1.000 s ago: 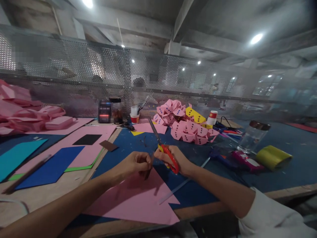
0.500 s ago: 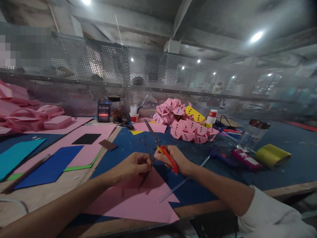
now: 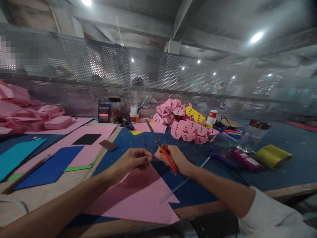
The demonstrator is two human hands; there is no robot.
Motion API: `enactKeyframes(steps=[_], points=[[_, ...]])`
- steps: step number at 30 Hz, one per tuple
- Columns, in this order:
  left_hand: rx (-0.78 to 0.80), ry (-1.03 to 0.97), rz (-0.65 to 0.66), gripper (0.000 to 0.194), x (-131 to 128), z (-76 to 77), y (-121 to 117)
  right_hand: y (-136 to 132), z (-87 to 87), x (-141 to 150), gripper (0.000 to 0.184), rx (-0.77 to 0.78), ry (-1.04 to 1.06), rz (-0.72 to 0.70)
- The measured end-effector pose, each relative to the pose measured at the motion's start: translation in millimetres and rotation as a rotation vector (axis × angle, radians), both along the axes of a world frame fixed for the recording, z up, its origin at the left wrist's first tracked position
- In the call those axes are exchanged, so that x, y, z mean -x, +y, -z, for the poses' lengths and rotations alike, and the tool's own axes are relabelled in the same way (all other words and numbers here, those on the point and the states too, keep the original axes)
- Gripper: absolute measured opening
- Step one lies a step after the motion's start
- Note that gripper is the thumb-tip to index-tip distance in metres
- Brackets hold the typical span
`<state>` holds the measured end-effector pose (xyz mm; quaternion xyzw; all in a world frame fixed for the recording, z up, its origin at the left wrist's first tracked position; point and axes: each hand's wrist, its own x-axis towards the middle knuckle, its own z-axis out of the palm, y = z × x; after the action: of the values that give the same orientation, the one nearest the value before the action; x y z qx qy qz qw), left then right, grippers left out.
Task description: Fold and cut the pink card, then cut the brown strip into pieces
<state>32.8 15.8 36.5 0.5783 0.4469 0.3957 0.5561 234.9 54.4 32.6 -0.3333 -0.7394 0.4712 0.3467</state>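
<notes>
My right hand [image 3: 174, 157] grips a pair of scissors [image 3: 168, 158] with red and yellow handles; the blades point up and away, pressed together. Close beside it, my left hand [image 3: 138, 158] is closed in a pinch, thumb against fingertips. What it pinches is too small or hidden to make out. Below both hands a pink sheet [image 3: 138, 195] with a notched right edge lies at the front of the table. A translucent glue stick [image 3: 178, 187] crosses its right side, running to a dark blue glue gun [image 3: 223, 158].
A heap of dotted pink paper pieces [image 3: 188, 127] stands at the back, with pink paper folds [image 3: 22, 109] at far left. Blue foam sheet [image 3: 53, 167], black piece [image 3: 86, 139] and brown piece [image 3: 108, 145] lie left. A clear jar [image 3: 252, 137] and yellow roll [image 3: 272, 156] sit right.
A dark strip that hung below my left fingers is no longer visible. The left fingers have straightened somewhat, and the scissors have turned slightly in my right hand.
</notes>
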Motion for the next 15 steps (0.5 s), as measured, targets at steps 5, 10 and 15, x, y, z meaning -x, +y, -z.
enactKeyframes(steps=[5, 10, 15], points=[[-0.038, -0.049, -0.064, 0.023, 2, -2.5, 3, -3, -5.0, -5, 0.03, -0.166, -0.118, 0.07], [-0.053, -0.162, -0.17, 0.022, 9, -8.4, 4, -2, -9.2, -11, 0.034, -0.355, -0.348, 0.201], [-0.021, -0.264, -0.29, 0.024, 11, -16.3, 2, -1, -7.4, -9, 0.039, -0.476, -0.555, 0.28]])
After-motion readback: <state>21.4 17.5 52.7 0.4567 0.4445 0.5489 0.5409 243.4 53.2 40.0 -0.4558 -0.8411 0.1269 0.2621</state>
